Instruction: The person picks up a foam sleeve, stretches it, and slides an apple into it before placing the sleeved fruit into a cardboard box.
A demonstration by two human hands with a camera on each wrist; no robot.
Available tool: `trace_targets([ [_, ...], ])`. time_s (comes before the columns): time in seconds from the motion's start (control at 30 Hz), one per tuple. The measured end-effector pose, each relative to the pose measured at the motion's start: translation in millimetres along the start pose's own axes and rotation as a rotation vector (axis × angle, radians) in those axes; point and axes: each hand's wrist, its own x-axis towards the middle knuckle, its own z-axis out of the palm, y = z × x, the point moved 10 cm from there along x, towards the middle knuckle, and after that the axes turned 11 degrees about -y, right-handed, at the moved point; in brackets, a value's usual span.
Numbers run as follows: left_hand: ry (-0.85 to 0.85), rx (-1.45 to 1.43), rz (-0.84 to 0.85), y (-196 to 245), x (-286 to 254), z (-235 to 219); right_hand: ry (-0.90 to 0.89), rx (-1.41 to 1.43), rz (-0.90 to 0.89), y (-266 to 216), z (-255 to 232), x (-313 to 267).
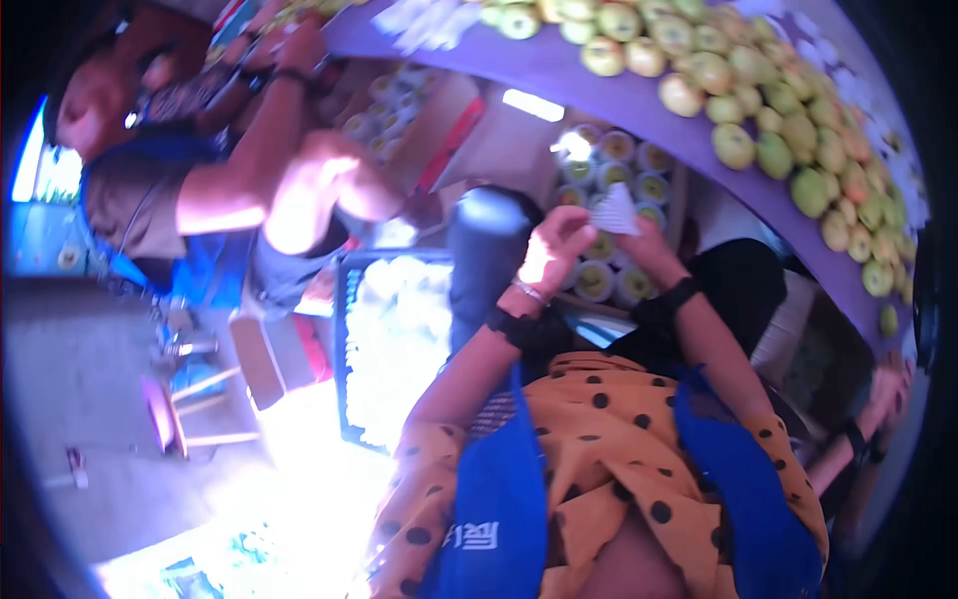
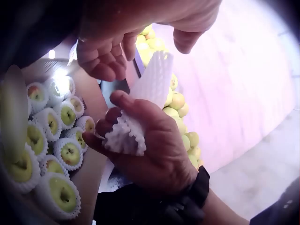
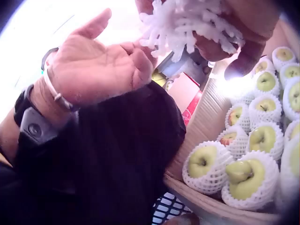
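My right hand (image 1: 647, 254) holds a white foam fruit net (image 1: 615, 210). Seen from the left wrist, the net (image 2: 153, 79) runs through the curled fingers of that hand (image 2: 154, 136), its frilled end poking out by the palm. Close beside it is my left hand (image 1: 555, 250), holding nothing. In the right wrist view the left hand (image 3: 101, 72) shows its palm, with the fingers loosely bent near the net's splayed strands (image 3: 187, 28). Under both hands stands a cardboard box (image 3: 187, 126) of green-yellow apples (image 3: 204, 161) in white foam nets.
A purple-covered table (image 1: 559, 110) ahead carries a heap of bare apples (image 1: 798, 120) and a pile of white nets (image 1: 429, 22). To the left, a dark crate (image 1: 342, 349) holds white foam material. Another person (image 1: 220, 190) sits at far left; someone's hand (image 1: 883, 394) shows at right.
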Motion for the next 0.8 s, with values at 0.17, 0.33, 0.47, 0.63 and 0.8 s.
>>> trace_targets([
  [0.17, -0.020, -0.201, 0.187, 65.7, -41.7, -44.2, 0.061, 0.271, 0.148, 26.4, -15.6, -4.6],
  [0.33, 0.527, 0.304, -0.110, 40.4, -127.6, -211.8, 0.256, 0.229, 0.291, 19.9, -23.0, -13.0],
  [0.47, 0.385, 0.804, -0.322, -27.1, -164.0, -241.2, 0.312, 0.206, 0.345, 22.2, -27.3, -15.2],
  [0.63, 0.230, 1.058, -0.487, -101.9, -176.9, -206.4, 0.300, 0.035, 0.337, 34.0, -31.7, -11.7],
  [0.8, 0.240, 1.050, -0.639, -138.7, -190.1, -214.0, 0.304, -0.102, 0.256, 31.9, -30.7, -7.9],
])
